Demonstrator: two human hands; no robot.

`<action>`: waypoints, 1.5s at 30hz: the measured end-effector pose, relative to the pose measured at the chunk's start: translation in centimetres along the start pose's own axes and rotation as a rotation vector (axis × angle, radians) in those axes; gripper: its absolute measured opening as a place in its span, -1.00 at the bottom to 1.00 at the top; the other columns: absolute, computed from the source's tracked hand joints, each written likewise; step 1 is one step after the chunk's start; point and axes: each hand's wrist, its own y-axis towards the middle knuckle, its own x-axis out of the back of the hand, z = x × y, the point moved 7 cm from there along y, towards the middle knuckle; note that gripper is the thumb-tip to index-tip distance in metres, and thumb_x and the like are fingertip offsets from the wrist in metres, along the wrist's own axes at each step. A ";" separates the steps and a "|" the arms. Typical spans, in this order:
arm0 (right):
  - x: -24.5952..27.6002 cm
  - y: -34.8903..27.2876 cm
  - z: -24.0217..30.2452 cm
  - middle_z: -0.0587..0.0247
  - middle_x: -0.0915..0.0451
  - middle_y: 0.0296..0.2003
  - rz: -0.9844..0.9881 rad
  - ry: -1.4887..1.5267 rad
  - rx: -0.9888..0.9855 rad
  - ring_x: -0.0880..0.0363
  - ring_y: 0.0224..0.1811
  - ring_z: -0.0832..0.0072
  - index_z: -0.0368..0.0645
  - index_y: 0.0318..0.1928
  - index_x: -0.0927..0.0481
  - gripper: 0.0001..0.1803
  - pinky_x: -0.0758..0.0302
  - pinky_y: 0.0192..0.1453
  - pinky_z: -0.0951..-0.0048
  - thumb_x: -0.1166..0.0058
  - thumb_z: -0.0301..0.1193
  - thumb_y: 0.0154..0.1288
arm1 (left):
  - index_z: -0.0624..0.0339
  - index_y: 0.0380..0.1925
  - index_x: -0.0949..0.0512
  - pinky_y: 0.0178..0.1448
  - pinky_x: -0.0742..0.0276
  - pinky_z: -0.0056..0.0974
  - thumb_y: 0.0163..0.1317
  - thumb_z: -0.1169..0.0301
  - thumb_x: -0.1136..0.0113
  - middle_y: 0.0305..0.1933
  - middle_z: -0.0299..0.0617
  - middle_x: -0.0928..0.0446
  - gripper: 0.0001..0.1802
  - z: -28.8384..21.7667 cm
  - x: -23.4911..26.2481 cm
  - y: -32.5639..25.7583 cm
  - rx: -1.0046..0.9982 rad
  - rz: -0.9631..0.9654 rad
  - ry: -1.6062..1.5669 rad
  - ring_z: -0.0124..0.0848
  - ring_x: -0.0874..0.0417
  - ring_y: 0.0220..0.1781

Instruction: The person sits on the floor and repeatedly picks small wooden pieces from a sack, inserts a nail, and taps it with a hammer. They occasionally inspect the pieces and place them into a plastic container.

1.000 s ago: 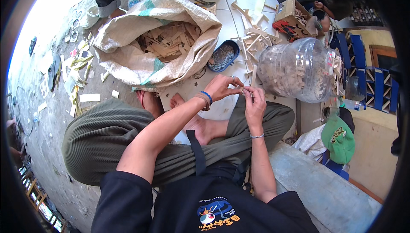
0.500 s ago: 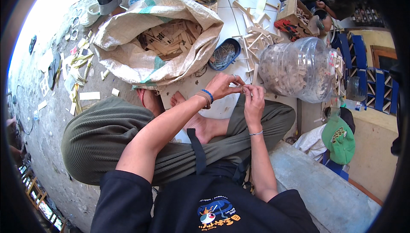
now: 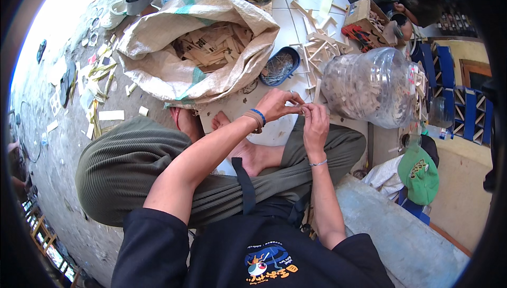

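Tiled floor; small pinched piece, axis unclear

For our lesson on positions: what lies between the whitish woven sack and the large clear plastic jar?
In the head view, a blue rounded tray and loose pale wooden strips lie between them.

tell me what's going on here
A person sits with both hands together in front, the left hand and right hand meeting at the fingertips; whatever is between them is too small to make out. Ahead is an open sack with flat wood pieces inside. To its right are a blue dish of thin bits, a loose pile of sticks on the tiles and a clear jar.
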 end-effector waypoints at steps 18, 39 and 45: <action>-1.7 -1.3 0.5 0.12 -0.59 -0.06 -0.100 -0.035 0.023 -0.60 0.02 0.10 -0.18 -0.02 -0.56 -0.88 -0.48 0.11 0.10 -0.11 -0.42 0.57 | -0.06 -0.04 -0.77 -0.07 -0.67 -0.04 0.30 0.02 -0.43 -0.16 -0.10 -0.80 -0.64 0.1 -0.1 -0.1 -0.068 -0.024 0.094 -0.05 -0.81 -0.12; -3.3 -0.7 -7.4 0.05 -0.81 -0.17 0.135 0.562 -0.618 -0.77 -0.09 0.44 -0.28 0.10 -0.71 -0.60 -0.60 0.06 0.41 -0.31 -0.23 0.46 | 0.10 0.01 -0.73 0.06 -0.73 -0.13 0.25 0.14 -0.53 -0.09 -0.05 -0.81 -0.58 -0.4 0.0 0.5 -0.047 0.035 0.075 -0.17 -0.85 -0.01; -3.4 -1.0 -7.5 0.10 -0.82 -0.18 0.133 0.658 -0.629 -0.80 -0.12 0.47 -0.35 0.04 -0.72 -0.62 -0.62 0.02 0.45 -0.30 -0.25 0.47 | 0.08 0.07 -0.70 0.10 -0.72 -0.14 0.23 0.16 -0.55 -0.01 -0.05 -0.79 -0.54 -0.8 0.0 0.4 -0.038 0.106 0.080 -0.20 -0.83 0.08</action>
